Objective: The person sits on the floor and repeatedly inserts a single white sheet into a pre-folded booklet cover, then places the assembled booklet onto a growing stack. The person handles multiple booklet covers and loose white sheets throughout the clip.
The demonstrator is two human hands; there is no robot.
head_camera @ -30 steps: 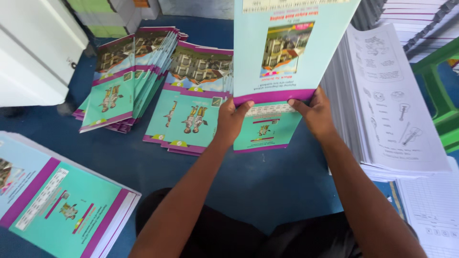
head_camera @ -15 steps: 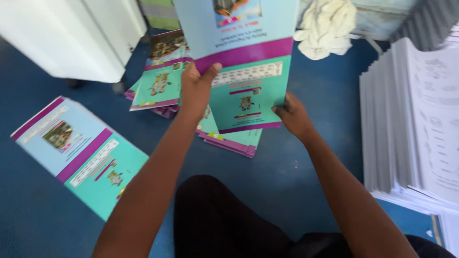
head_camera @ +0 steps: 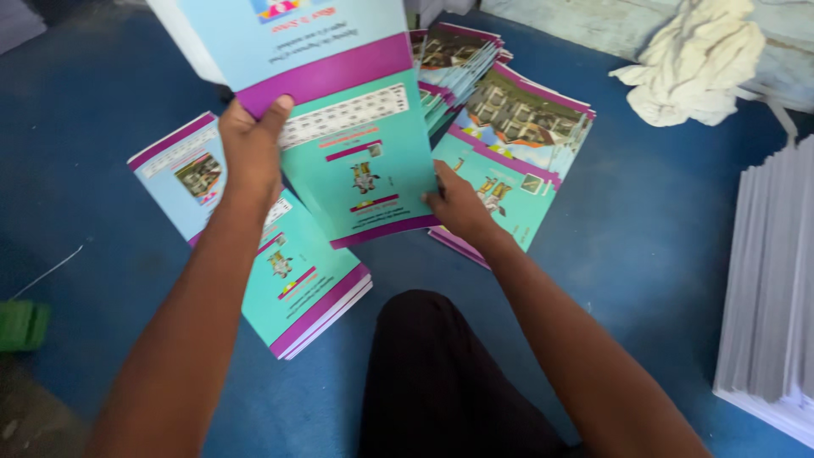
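I hold a teal and light-blue booklet with a purple band up in front of me. My left hand grips its left edge, thumb on the cover. At the booklet's lower right corner sits my right hand, fingers closed on the edge. Under my left arm a small stack of the same booklets lies on the blue floor. Behind my right hand lies another spread pile of booklets, fanned out.
A tall stack of white printed sheets stands at the right edge. A crumpled white cloth lies at the back right. A green object sits at the far left. My dark-clothed knee is below.
My view has swung left and the held booklet has moved over toward the left stack. My right hand has shifted along its lower edge.
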